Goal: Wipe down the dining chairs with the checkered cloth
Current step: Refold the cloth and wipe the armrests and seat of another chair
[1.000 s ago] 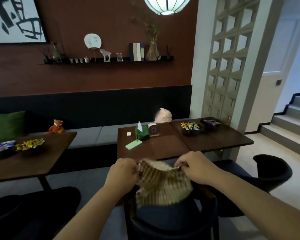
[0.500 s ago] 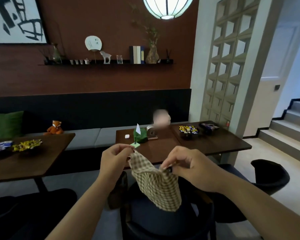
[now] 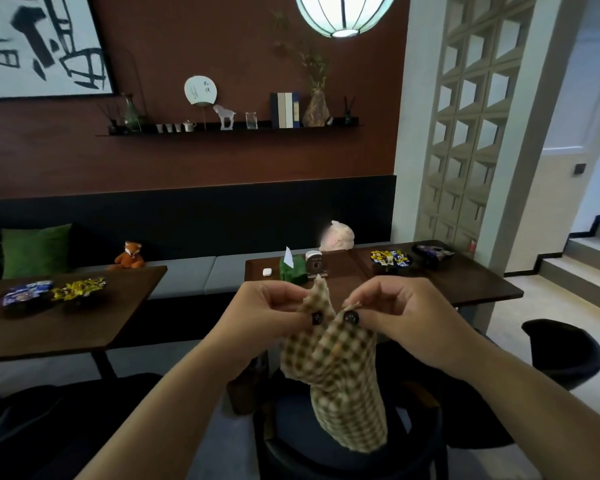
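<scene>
The checkered cloth (image 3: 340, 372), tan with dark green squares, hangs in front of me above a dark round-backed dining chair (image 3: 347, 455). My left hand (image 3: 267, 317) pinches its upper left edge and my right hand (image 3: 399, 317) pinches its upper right edge. Two black buttons show at the top, one by each thumb. The cloth droops down towards the chair seat, which it partly hides.
A dark wooden table (image 3: 471, 289) stands just beyond the chair with a green tissue holder (image 3: 293, 270) and candy bowls. Another dark chair (image 3: 565, 351) is at the right, a second table (image 3: 66, 320) at the left. Stairs (image 3: 582, 261) rise at far right.
The bunched cloth has been lifted and shaken out, so it now hangs longer. My hands rose and came closer together, each holding a top corner with a button showing.
</scene>
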